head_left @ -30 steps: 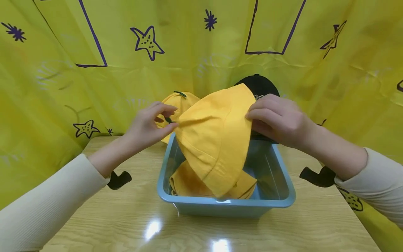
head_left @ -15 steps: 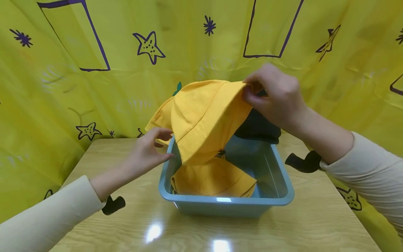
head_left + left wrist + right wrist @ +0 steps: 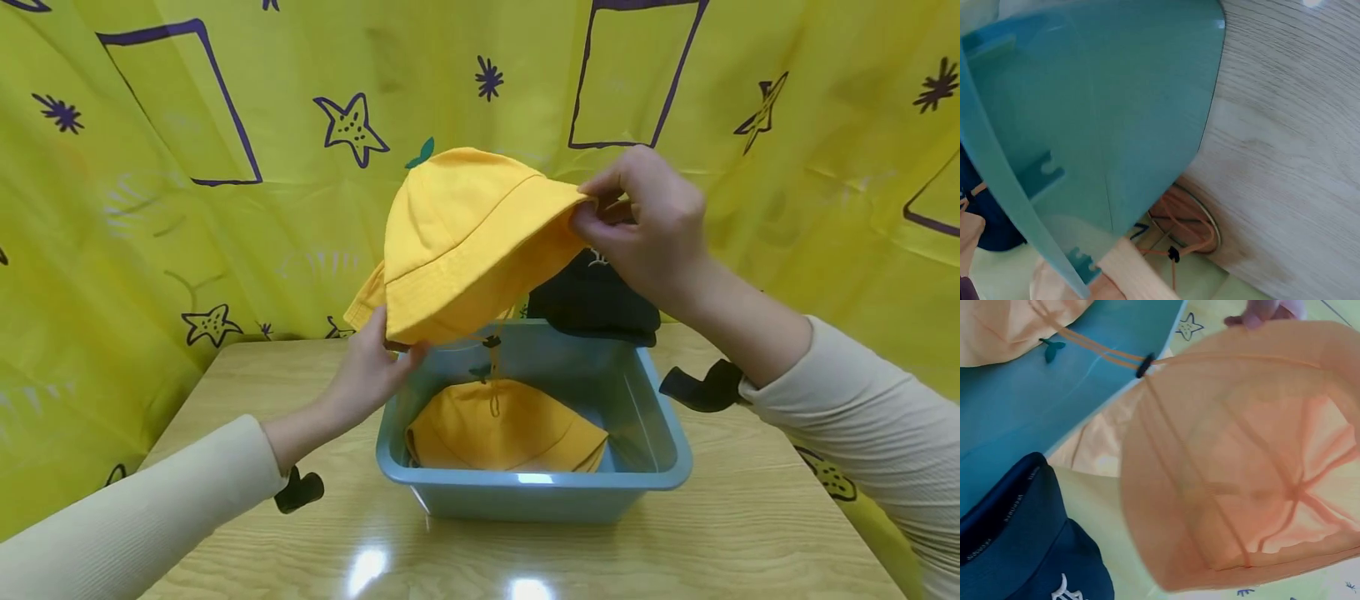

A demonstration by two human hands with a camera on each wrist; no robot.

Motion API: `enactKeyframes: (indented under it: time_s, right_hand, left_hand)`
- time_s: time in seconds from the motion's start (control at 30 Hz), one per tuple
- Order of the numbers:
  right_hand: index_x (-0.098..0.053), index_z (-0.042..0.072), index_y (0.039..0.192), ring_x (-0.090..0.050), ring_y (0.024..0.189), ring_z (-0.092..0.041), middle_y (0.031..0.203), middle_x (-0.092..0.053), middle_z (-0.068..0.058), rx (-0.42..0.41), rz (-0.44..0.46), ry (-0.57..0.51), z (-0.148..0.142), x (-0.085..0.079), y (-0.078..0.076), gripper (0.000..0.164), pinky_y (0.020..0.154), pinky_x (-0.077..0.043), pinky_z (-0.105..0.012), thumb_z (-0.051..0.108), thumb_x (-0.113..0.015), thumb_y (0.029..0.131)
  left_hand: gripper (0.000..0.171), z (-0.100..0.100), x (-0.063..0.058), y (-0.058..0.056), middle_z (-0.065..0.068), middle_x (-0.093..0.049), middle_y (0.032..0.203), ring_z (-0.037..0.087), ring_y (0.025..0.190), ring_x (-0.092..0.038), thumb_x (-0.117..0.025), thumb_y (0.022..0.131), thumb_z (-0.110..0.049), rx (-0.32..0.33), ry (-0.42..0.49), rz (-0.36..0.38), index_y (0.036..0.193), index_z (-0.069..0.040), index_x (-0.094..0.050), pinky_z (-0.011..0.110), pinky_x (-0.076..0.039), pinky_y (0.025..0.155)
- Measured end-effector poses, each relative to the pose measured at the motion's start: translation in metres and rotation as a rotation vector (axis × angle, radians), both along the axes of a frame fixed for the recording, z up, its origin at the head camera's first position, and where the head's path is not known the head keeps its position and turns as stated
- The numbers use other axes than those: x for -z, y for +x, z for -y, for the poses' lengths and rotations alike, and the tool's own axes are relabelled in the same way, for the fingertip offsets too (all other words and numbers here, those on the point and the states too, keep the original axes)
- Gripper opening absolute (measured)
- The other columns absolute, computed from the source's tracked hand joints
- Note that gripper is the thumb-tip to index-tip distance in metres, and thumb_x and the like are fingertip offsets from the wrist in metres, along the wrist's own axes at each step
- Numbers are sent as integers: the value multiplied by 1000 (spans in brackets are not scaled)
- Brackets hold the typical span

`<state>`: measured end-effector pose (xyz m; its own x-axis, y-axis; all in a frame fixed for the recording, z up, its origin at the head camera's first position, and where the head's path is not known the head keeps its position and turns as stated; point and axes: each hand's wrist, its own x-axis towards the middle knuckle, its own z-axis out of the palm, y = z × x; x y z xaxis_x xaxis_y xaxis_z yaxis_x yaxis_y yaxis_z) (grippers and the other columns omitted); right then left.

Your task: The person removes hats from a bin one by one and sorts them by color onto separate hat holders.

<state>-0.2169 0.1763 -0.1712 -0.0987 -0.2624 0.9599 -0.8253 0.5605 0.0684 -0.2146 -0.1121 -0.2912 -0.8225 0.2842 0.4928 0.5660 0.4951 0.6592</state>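
Note:
A yellow bucket hat (image 3: 450, 242) with a green leaf on its crown is held above the blue plastic basin (image 3: 645, 481). My right hand (image 3: 652, 225) pinches its brim at the upper right. At the lower left, my left hand (image 3: 367, 358) holds the brim between thumb and fingers. The right wrist view shows the hat's inside (image 3: 1260, 475), its chin cord hanging with a black toggle (image 3: 1145, 365). Inside the basin lies another yellow hat (image 3: 510, 429), crown toward the far side.
Behind the basin's left side, another yellow hat (image 3: 363, 302) is mostly hidden by the held one. A black cap (image 3: 588, 304) sits behind the basin at the right. The wooden table (image 3: 262, 533) meets a yellow patterned curtain (image 3: 300, 225) at the back.
The held hat has turned from lying sideways to crown up and risen clear of the basin hat. My left hand has let go of its leaf and taken the brim.

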Motion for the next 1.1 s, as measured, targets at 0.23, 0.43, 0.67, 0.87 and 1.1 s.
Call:
enactKeyframes:
  time_s: [0.23, 0.43, 0.67, 0.87, 1.1]
  right_hand:
    - [-60, -6, 78, -59, 64, -34, 74, -60, -20, -56, -111, -61, 5, 12, -11, 17, 75, -46, -6, -7, -75, 69]
    - [-59, -5, 78, -60, 66, -34, 75, -61, -19, -109, -164, -42, 15, 15, -20, 21, 72, -52, -18, -5, -78, 69]
    - [-58, -5, 81, -61, 71, -34, 78, -61, -20, -55, -185, -59, 15, 17, -38, 21, 72, -55, -25, -7, -77, 71]
    - [-59, -5, 81, -63, 73, -34, 80, -61, -20, -23, -187, -93, 17, 12, -56, 14, 70, -56, -34, -5, -73, 77]
    - [-59, -8, 85, -64, 73, -31, 84, -64, -20, -52, -174, -99, 30, 1, -70, 8, 62, -57, -37, -4, -67, 83]
  left_hand:
    - [28, 16, 1, -27, 19, -60, 86, 18, 68, -54, -58, 90, -2, -150, 5, -20, 114, 8, -49, 20, -44, 58]
    - [30, 29, -6, -44, 22, -61, 100, 0, 72, -58, -49, 98, -8, -186, 254, 95, 122, 7, -42, 18, -52, 71]
    - [20, 35, -29, -55, -9, -57, 84, 2, 73, -60, -54, 96, -18, -229, 413, -110, 103, 0, -52, 17, -50, 73]
    - [15, 42, -57, -60, -23, -57, 76, -1, 71, -58, -57, 94, -17, -285, 424, -314, 94, -3, -57, 15, -43, 65]
    - [5, 51, -94, -65, -20, -58, 75, -1, 66, -54, -61, 90, -12, -272, 460, -512, 86, -12, -59, 16, -41, 65]
